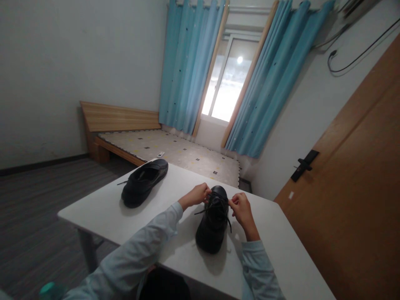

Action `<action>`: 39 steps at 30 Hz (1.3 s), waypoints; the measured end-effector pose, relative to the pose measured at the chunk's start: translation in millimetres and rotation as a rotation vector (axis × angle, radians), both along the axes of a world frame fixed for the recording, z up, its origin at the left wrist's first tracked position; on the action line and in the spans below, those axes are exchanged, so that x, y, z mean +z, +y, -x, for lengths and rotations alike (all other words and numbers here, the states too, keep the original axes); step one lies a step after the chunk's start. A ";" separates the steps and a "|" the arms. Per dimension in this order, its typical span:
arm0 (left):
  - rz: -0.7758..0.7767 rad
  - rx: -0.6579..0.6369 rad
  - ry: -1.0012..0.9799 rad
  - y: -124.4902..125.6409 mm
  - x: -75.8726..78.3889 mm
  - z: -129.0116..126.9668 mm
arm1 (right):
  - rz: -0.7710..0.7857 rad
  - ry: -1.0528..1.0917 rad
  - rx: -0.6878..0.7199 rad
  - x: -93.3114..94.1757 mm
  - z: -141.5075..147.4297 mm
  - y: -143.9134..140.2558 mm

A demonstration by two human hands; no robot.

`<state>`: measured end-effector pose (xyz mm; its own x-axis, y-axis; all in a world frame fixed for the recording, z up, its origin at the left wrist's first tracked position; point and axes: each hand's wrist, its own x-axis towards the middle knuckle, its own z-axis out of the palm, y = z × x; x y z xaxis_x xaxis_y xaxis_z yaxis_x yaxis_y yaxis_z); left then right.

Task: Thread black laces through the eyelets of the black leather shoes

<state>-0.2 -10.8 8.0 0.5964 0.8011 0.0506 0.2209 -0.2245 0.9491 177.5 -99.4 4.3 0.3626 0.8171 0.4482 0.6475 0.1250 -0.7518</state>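
— Where are the hands?
— Left hand and right hand both pinch narrowly at the black shoelaces of the nearer black lace-up shoe, which sits on the white table.
— Is it tied?
— Seemingly looped, ends dangling; I can't tell if it's tight.
— The second black shoe?
— Apart, untouched, lace trailing.

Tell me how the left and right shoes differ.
Your left hand and right hand are at the right shoe; the left shoe stands untouched. The right shoe's laces trail on both sides; the left shoe shows one lace end poking left. The right shoe points nearly straight away; the left shoe slants rightward. Both are black, on the white table.
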 end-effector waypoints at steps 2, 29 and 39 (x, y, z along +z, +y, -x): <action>0.015 0.014 0.014 0.3 -0.7 -0.2 | 0.032 0.009 -0.020 -1.1 -0.1 0.5; -0.625 0.107 0.067 -1.5 10.7 2.2 | 0.104 0.116 0.011 9.8 1.7 -0.8; -0.711 -0.057 0.016 -13.1 23.7 3.3 | -0.060 -0.163 0.120 21.5 11.7 -5.1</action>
<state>-3.5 -23.9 31.6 0.6413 0.5450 0.5401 0.2035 -0.7995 0.5651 165.9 -104.5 25.8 0.1829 0.8203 0.5419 0.7377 0.2498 -0.6272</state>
